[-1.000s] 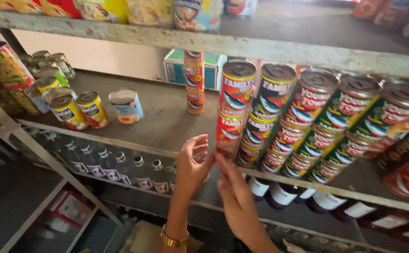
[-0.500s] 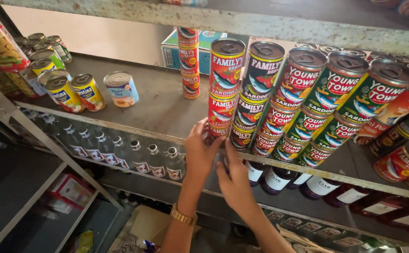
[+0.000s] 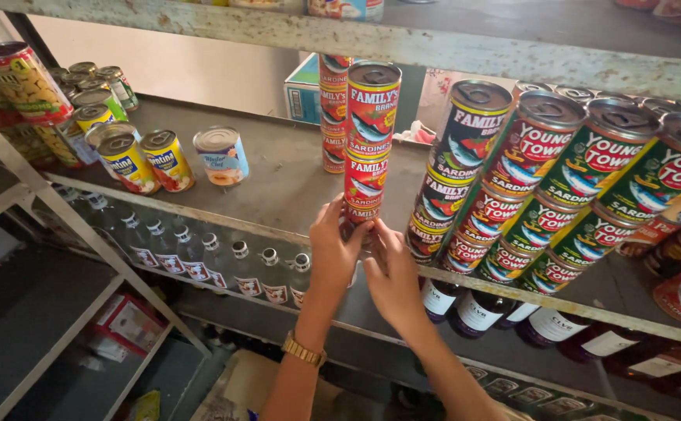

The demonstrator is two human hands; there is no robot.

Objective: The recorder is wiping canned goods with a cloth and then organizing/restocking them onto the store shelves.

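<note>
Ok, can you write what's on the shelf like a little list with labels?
left hand: grips the bottom of the red can stack
right hand: on the same stack's base
stack: three red fish cans, upright
to the right: rows of stacked cans
to the left: yellow cans, one blue can
shelf below: bottles
left wrist: gold watch

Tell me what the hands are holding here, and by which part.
Both hands grip the bottom can of a red sardine can stack: left hand on its left side, right hand on its right, fingers wrapped around the base at the shelf edge.
</note>
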